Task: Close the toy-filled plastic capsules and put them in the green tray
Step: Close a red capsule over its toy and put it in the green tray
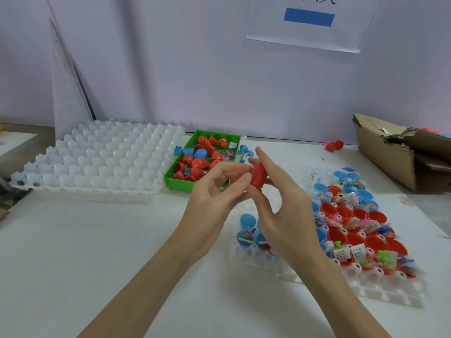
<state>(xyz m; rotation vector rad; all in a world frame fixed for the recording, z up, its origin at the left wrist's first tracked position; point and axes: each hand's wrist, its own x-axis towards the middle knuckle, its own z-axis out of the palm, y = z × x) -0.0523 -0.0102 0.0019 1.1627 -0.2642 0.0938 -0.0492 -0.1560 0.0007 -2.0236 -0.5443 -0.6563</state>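
**Closing a red capsule above the counter**

Centre of the frame: both hands meet around one red capsule (258, 176), held in the air just in front of the green tray (176, 185). The left hand (214, 191) pinches the capsule's left end with thumb and forefinger, its other fingers loosely curled; the right hand (280, 203) cups the right side, fingers wrapped behind it and forefinger raised. Gripping from opposite ends probably lets the two halves be pressed toward each other; whether the seam has already snapped shut cannot be told, as the fingers cover it.

The green tray, centre and slightly above, already holds a heap of red pieces and one blue capsule (200, 153); several look like open halves rather than sealed shells. It sits close to the hands, so a finished capsule needs only a short reach.

Lower right: a clear holder (380, 289) keeps open red and blue capsule halves (353, 240) upright with toys and paper slips inside, ready for picking. Left: an unfilled white moulded tray (97, 162) lies on the counter (97, 252). Upper right: a torn cardboard box (390, 157).
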